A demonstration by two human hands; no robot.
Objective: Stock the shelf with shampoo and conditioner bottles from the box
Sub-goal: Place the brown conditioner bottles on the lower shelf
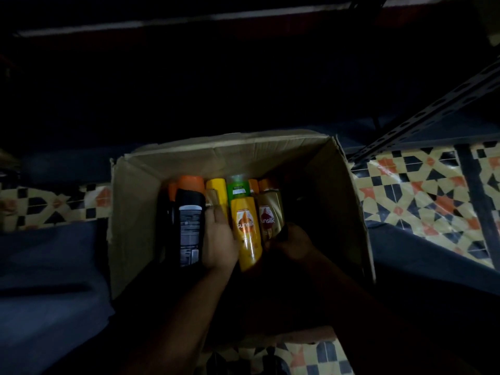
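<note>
An open cardboard box point(135, 212) holds several shampoo and conditioner bottles lying side by side. My left hand point(219, 239) reaches in between a black bottle with an orange cap point(189, 226) and a yellow Sunsilk bottle point(247, 231). Its fingers curl down over a bottle with a yellow cap point(216, 189), most of which the hand hides. My right hand point(293, 243), in deep shadow, grips the lower end of a gold Sunsilk bottle point(270, 212). A green-capped bottle point(238, 186) lies behind the yellow one. The shelf point(189, 20) above is almost black.
The box stands on a patterned tile floor point(422, 190). A perforated metal shelf upright point(433, 109) slants at the right. A dark blue cloth point(48, 266) lies left of the box. The right part of the box is in shadow.
</note>
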